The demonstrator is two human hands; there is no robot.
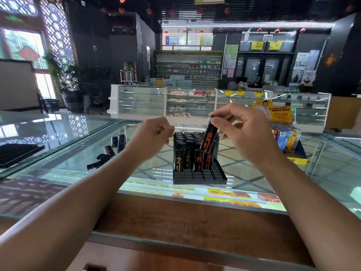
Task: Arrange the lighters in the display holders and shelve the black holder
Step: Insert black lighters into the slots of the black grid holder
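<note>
A black display holder (199, 178) stands on the glass counter, its back rows filled with several upright black lighters (179, 155) and its front slots bare. My right hand (238, 132) pinches a black lighter with red print (209, 140) by its top, tilted above the holder's right side. My left hand (154, 135) hovers just left of the holder with fingers curled and nothing in it. Several loose black lighters (105, 155) lie on the glass to the left.
A second display (285, 139) with blue, orange and yellow lighters and a yellow card stands at the right. A black empty tray (15, 153) lies on the far left counter. The wooden counter edge (195, 216) runs below. Glass showcases stand behind.
</note>
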